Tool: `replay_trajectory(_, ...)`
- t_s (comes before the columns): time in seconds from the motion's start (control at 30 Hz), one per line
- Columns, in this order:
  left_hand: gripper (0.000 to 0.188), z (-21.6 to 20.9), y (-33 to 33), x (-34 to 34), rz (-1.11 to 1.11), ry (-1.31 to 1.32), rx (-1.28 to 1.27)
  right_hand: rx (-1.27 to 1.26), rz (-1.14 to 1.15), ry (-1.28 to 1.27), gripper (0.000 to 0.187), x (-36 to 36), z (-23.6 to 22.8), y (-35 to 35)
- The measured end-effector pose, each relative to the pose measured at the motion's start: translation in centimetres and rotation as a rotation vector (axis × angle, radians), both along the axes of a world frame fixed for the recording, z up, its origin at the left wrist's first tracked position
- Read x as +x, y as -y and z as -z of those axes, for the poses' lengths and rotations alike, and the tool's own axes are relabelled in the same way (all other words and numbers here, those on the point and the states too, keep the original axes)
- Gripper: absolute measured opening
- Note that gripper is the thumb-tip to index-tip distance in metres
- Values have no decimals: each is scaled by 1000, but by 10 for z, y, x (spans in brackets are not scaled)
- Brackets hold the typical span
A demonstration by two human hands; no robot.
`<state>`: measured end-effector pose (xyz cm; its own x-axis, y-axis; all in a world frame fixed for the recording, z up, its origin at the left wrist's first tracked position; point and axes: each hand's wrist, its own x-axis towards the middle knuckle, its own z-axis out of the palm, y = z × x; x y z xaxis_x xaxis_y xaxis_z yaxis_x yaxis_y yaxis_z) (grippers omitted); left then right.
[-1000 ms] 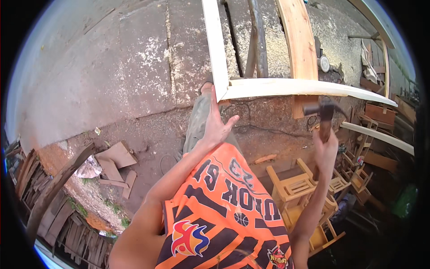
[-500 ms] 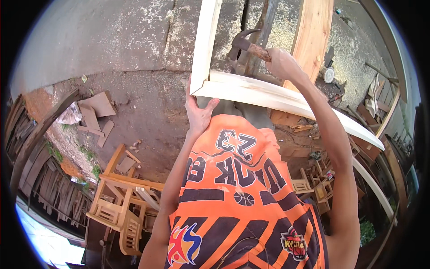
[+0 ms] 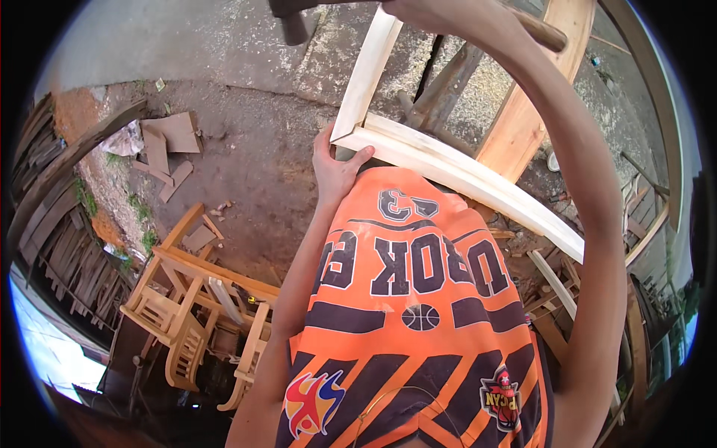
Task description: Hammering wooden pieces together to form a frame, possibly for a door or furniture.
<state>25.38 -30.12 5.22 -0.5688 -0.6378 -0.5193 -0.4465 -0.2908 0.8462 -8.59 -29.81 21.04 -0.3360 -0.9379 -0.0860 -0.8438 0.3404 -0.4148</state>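
Observation:
My left hand (image 3: 337,170) grips the mitred corner of a pale wooden frame (image 3: 455,169), its thumb on the near rail and its fingers at the outer left side. Raised at the top edge of the view, my right hand (image 3: 424,13) is closed round a hammer (image 3: 294,27). The dark hammer head points left, well above the frame, and is partly cut off by the picture edge. A rounded wooden end, apparently of its handle, sticks out to the right past my forearm. The frame's near rail runs right, passing behind my right arm.
Beyond the near rail lie a wide wooden plank (image 3: 515,134) and a dark, rough timber (image 3: 441,97). Flat brown scraps (image 3: 173,133) are on the ground at left. Unfinished wooden chairs (image 3: 183,328) stand at lower left, and stacked boards (image 3: 71,276) line the far left.
My right hand has lifted the hammer up and to the left, away from the near rail. My left hand keeps its hold on the corner. The view has shifted slightly.

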Motion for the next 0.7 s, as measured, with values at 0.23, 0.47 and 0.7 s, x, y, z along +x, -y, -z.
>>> replay_trajectory(0.23, 68, -21, 5, -2, 26, 144, -65, 112, -491, -163, 21, 68, 110, 139)
replay_trajectory(0.47, 69, -13, 2, -7, 9, 64, -57, 155, -549, -235, 21, 56, 124, 139)
replay_trajectory(0.7, 71, -8, 0, 0, 32, 44, -85, 146, -549, -238, 20, 52, 124, 121)
